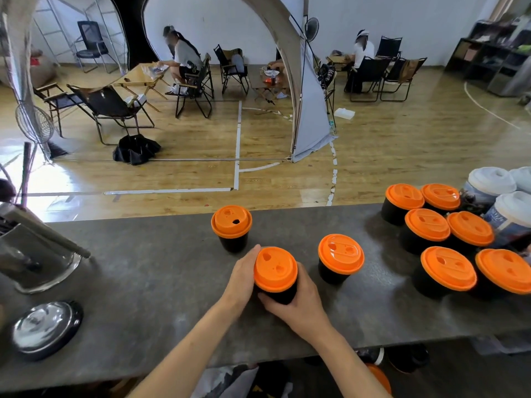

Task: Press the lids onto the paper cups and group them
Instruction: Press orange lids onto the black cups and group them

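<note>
A black paper cup with an orange lid (pixel 275 268) stands on the grey counter (pixel 149 271) in front of me. My left hand (pixel 242 278) rests flat against its left side. My right hand (pixel 296 304) curls round its lower body from the right and front. Behind it, near the counter's far edge, stands a second lidded cup (pixel 231 222). A third lidded cup (pixel 340 254) stands apart to the right. At the far right several black cups with orange lids (pixel 444 239) stand grouped together.
Larger cups with white lids (pixel 491 182) stand at the far right behind the group. A metal machine (pixel 34 254) and a shiny round lid (pixel 46 328) occupy the counter's left end. Beyond the counter lies a wooden floor with chairs and seated people.
</note>
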